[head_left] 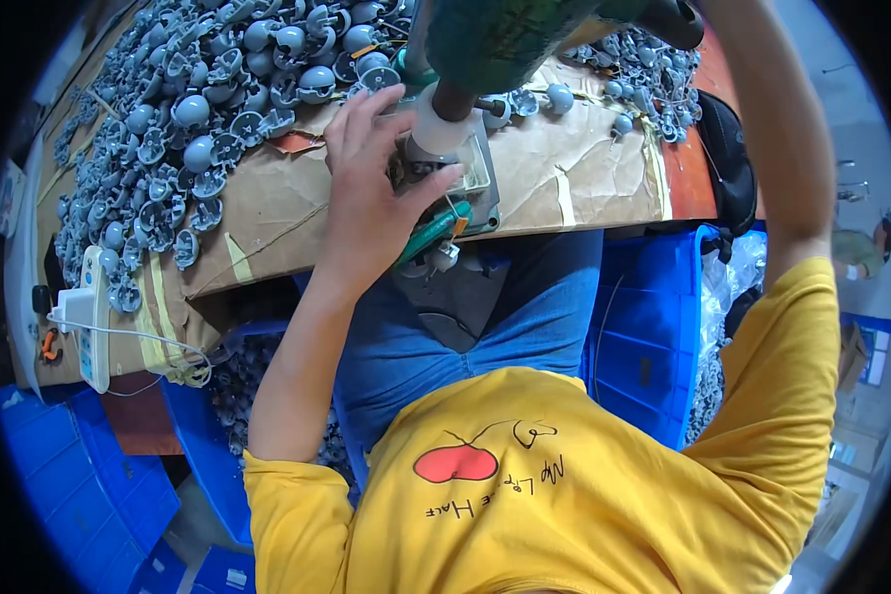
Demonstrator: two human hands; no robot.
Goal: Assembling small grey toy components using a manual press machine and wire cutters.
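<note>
Left hand [371,168]: one, bare, on the near left side of a green hand press [495,45]. Fingers spread, thumb well apart from forefinger, with the press's white cylindrical head [440,129] reaching down between them; no pinch shows, and contact with the work beneath cannot be told.

Right hand: beyond the upper edge; state of its fingers cannot be told. Right forearm [777,119]: raised, beside the press.

Workpiece [426,170]: one, dark, mostly hidden, below the white head and beside the left palm.

Base plate [482,210]: grey metal, at the near edge of the desk [604,193], which is covered in brown paper.

Grey plastic shells, left heap [198,153]: very many, domed, loose, some cupped side up. Right heap [653,79]: smaller, past the press.

Power strip [94,322]: white, at the desk's left end, plug and cable attached.

Black bag [728,163]: at the desk's right end.

Blue crates: one right of the lap [648,332], others at lower left [79,485]; more grey parts [257,386] below the desk.

Progress, by judgement: one piece in hand at the press — apparently unfinished, since the hand has not left it. Large stock on both sides; which heap is finished, if either, cannot be told.
</note>
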